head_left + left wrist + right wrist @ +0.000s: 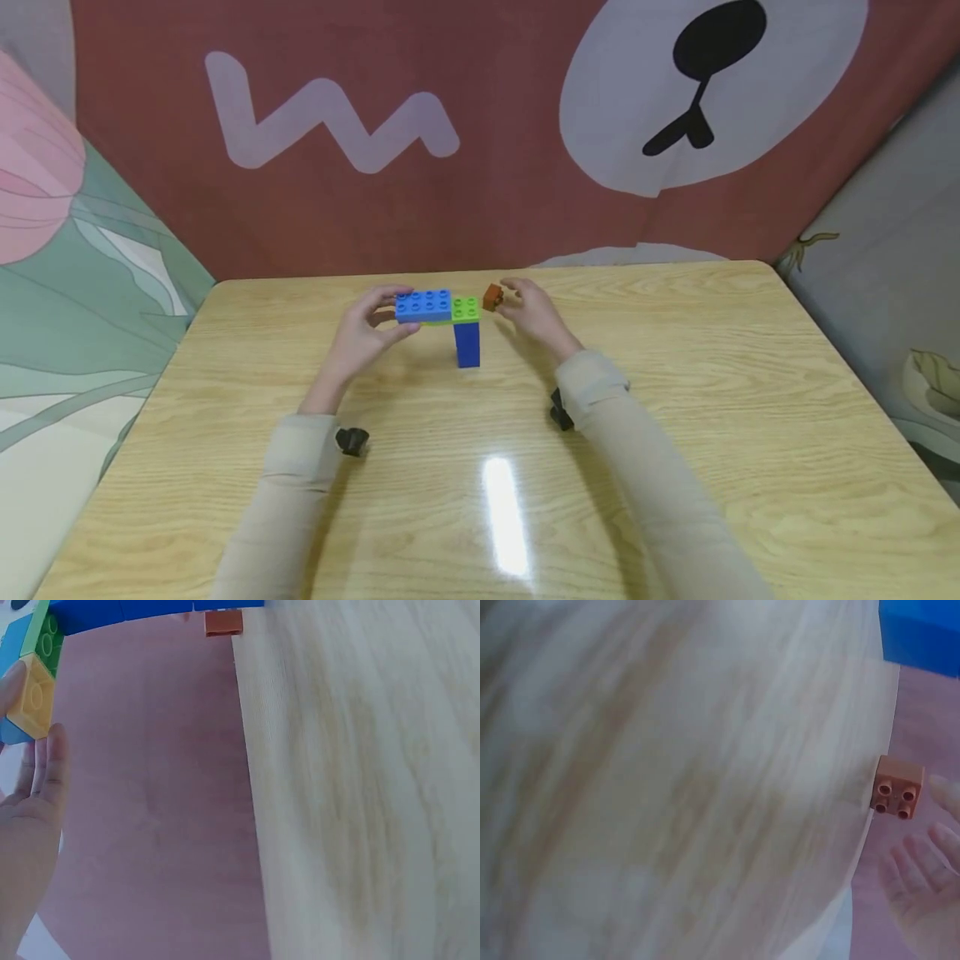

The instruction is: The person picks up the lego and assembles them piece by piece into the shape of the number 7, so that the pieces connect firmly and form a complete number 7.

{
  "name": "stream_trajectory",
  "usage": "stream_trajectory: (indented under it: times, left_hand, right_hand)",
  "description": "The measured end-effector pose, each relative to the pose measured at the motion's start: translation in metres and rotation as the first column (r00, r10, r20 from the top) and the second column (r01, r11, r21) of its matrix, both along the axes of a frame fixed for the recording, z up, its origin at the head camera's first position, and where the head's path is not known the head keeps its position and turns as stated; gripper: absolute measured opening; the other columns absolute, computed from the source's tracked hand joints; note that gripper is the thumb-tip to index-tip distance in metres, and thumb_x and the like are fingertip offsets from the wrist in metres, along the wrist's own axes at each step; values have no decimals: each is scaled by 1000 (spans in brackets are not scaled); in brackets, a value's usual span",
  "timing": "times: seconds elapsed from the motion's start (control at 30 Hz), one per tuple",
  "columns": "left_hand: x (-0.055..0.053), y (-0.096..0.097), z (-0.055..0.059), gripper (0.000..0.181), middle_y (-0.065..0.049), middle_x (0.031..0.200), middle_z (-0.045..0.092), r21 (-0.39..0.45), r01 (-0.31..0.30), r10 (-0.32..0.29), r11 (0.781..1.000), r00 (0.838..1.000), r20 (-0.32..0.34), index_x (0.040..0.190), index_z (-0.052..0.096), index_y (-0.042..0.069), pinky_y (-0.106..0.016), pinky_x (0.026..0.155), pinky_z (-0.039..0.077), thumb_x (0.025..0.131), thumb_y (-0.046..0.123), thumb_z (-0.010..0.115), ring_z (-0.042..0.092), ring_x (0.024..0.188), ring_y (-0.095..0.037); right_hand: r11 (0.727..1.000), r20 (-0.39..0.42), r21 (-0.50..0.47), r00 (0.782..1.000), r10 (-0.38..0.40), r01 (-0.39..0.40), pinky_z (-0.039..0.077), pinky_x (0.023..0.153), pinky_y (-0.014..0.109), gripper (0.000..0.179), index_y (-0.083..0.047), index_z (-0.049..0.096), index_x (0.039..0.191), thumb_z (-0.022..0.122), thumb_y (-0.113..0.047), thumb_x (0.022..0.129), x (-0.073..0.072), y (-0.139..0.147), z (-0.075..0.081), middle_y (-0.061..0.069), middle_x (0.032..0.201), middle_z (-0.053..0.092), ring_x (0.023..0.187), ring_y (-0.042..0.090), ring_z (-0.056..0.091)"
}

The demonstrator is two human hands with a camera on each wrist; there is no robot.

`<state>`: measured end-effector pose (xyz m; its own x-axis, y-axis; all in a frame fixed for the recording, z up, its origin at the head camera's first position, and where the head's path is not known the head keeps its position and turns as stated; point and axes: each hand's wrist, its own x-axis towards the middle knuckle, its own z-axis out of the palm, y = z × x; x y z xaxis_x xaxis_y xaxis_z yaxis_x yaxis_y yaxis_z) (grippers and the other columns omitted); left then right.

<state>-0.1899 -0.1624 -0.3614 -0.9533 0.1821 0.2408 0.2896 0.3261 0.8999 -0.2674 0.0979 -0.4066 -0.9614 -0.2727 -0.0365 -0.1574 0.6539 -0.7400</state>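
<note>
My left hand holds the left end of a toy brick structure, thumb in front and fingers behind a blue eight-stud brick. Beneath that brick, the left wrist view shows a green brick and a yellow brick. A light green stud top joins it to an upright dark blue column. To the right sits a small brown four-stud brick, its studs turned sideways toward my right hand. The right fingers are spread loosely beside it, with a gap showing in the right wrist view.
The wooden table carries a bright light reflection near its front. Behind its far edge hangs a red cloth backdrop with a printed bear face. Dark wrist cameras sit under both sleeves.
</note>
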Motion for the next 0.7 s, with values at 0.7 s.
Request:
stream_trajectory:
  times: [0.7]
  left_hand:
    - [-2, -14, 1, 54, -9, 134, 50, 117, -23, 5, 993, 988, 154, 138, 50, 3, -41, 109, 43, 86, -1, 66, 50, 116, -8]
  right_hand:
    - [991, 61, 7, 989, -135, 135, 41, 111, 44, 59, -1, 40, 142, 65, -17, 91, -6, -20, -4, 22, 142, 46, 129, 35, 48]
